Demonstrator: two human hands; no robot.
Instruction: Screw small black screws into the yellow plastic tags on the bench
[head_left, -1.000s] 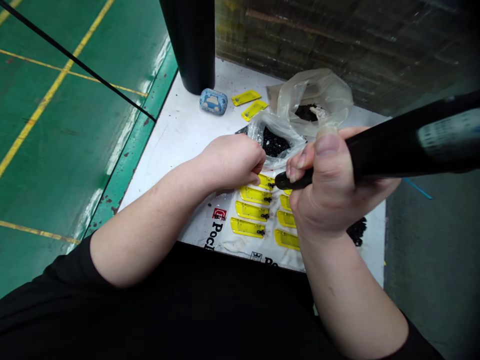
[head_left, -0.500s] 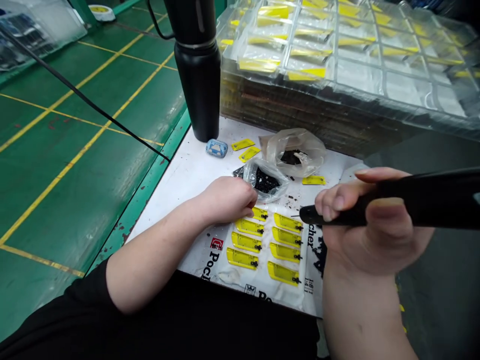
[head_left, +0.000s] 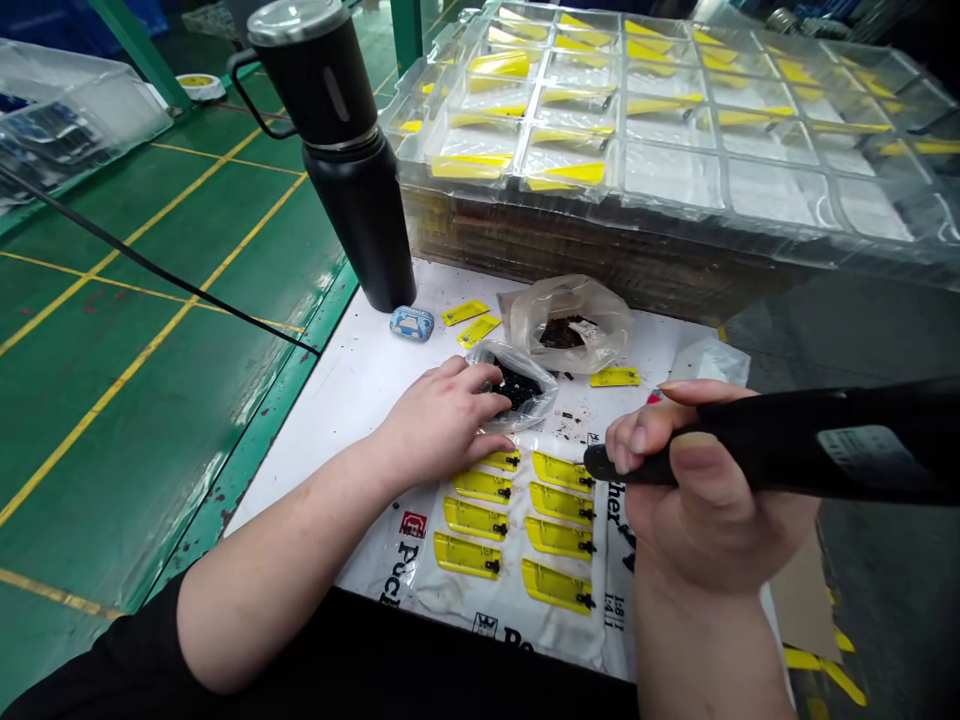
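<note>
My left hand (head_left: 442, 415) rests at the mouth of a small clear bag (head_left: 541, 408), fingers apart and their tips over the small black parts (head_left: 517, 385) inside. No part shows in its fingers. My right hand (head_left: 705, 480) is wrapped round a black electric screwdriver (head_left: 780, 440), whose narrow end points left, over the top of the right row. Below both hands, yellow plastic pieces (head_left: 472, 555) lie in two columns on a white printed plastic sheet (head_left: 555, 635). Each piece that shows fully has a small black part at its right end.
A second bag (head_left: 611, 325) of dark bits stands behind, with loose yellow pieces (head_left: 478, 330) nearby. A blue tin (head_left: 412, 323) and a tall black tumbler (head_left: 360, 220) stand at the back left. Stacked clear compartment trays (head_left: 675, 170) with yellow pieces rise behind the white table (head_left: 300, 440).
My left hand has gone from closed fingers beside the yellow pieces to spread fingers at the small bag. The screwdriver is still in my right hand. The whole view has shifted slightly.
</note>
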